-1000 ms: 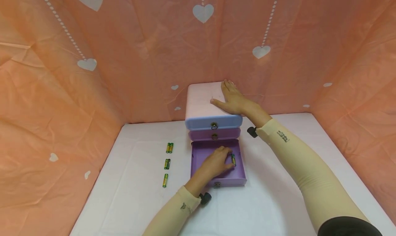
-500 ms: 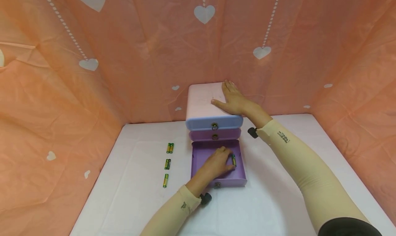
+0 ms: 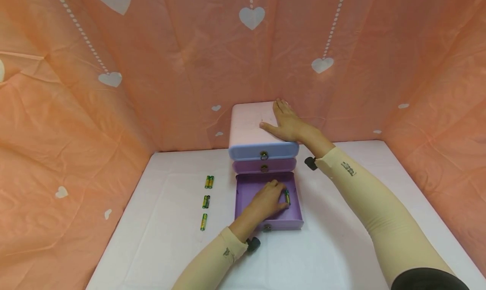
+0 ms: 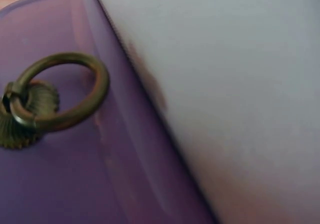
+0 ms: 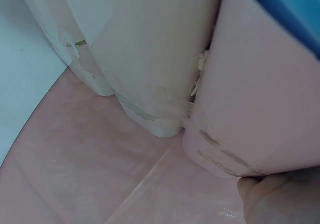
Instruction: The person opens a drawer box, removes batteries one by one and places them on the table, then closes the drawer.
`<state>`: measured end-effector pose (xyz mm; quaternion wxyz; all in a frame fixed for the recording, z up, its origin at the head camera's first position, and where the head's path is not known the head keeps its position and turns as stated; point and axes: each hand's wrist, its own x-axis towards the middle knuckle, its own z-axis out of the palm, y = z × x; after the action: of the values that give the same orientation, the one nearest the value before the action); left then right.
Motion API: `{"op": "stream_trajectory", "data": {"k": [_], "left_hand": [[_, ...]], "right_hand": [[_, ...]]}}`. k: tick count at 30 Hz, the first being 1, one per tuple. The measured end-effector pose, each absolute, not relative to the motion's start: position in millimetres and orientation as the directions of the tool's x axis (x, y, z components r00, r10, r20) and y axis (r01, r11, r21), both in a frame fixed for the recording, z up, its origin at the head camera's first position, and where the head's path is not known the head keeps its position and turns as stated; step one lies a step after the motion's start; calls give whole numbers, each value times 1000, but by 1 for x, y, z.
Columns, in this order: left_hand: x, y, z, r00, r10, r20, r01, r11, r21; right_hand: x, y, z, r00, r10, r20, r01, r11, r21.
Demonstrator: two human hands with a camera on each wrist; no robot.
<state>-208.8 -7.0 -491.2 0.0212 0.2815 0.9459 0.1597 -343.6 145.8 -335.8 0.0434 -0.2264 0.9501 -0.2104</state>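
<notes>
A small cabinet with a pink top [image 3: 247,121] stands against the back drape. Its blue top drawer [image 3: 243,152] and mauve middle drawer [image 3: 247,166] are pushed in. The purple bottom drawer [image 3: 243,197] is pulled well out. Inside it, near the right wall, my left hand [image 3: 265,199] holds a green-and-yellow battery [image 3: 287,197] between curled fingers and thumb at its two ends. My right hand [image 3: 286,125] rests with spread, straight fingers on the cabinet top. The left wrist view has the purple drawer front with its brass ring pull [image 4: 95,91]; the left hand is hidden there.
Left of the cabinet, on the white table [image 3: 167,239], lie a back pair of batteries [image 3: 209,182], a middle pair [image 3: 206,201] and a single battery [image 3: 203,222] in front. Orange drapes [image 3: 182,70] with white hearts enclose the back and sides.
The view shifts very slightly. Both hands, the drawer and the batteries stay where they were.
</notes>
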Motion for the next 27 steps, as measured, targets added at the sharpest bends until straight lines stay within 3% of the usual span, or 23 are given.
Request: {"op": "stream_trajectory", "data": {"k": [27], "left_hand": [[-208, -11, -489, -849, 528, 10, 500, 799, 334]], "right_hand": [[-345, 145, -338, -893, -449, 37, -421, 802, -423]]}}
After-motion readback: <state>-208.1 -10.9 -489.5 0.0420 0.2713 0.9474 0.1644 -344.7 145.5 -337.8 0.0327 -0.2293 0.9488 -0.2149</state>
